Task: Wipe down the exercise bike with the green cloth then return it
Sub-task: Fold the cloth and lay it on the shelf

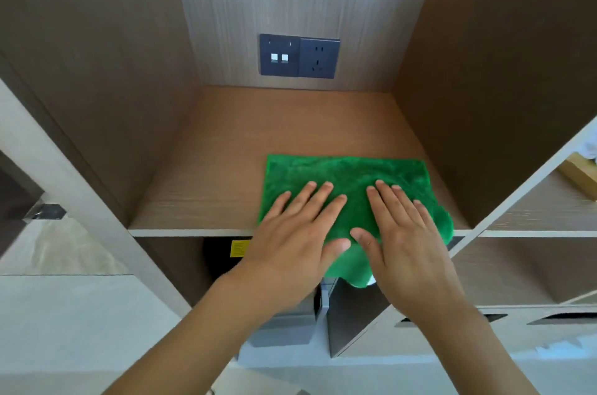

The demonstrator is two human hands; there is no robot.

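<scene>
Cloth (347, 175), green, is lying on the wooden shelf (200, 200), its near edge hanging over the front. Left hand (290, 239) and right hand (407, 239) are pressing it side by side, fingers straight and flat.

We see a brown wooden shelf (226, 168) in a cabinet niche, two dark grey wall plates (299, 56) side by side on its pale back panel, and a black object with a yellow label (239, 248) below.

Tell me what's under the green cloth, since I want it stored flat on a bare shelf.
The green cloth lies on the wooden shelf, its near edge hanging over the front. Both hands, left hand and right hand, press flat on it. Whatever is beneath the cloth itself is covered.
</scene>
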